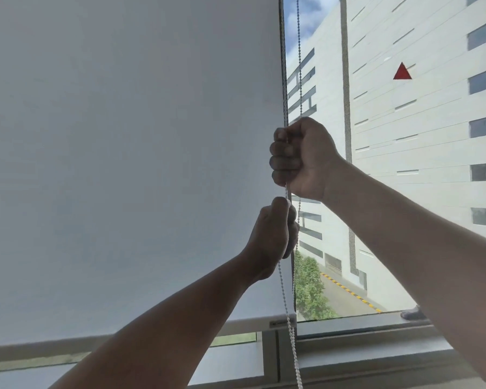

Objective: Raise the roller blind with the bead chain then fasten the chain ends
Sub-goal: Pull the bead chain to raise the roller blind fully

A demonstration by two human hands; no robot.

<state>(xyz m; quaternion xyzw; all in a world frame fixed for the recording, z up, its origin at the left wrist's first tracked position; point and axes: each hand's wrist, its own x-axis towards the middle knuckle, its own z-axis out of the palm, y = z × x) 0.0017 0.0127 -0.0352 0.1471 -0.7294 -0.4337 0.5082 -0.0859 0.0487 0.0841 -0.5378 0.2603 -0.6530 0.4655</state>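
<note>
A white roller blind [129, 153] covers the left window almost to the sill; its bottom bar [253, 324] hangs a little above the frame. The white bead chain [300, 68] runs down along the blind's right edge in two strands. My right hand [300, 158] grips one strand in a fist, higher up. Just below it, my left hand [275, 234] grips the same strand. Beneath the hands the chain hangs down past the bottom bar and out of the picture. The second strand passes behind my hands.
To the right is an uncovered window pane [404, 164] showing a pale building and a red triangle sticker [402, 72]. A grey window frame and sill [362, 349] run along the bottom. A vertical frame post [270, 355] stands below the blind's right corner.
</note>
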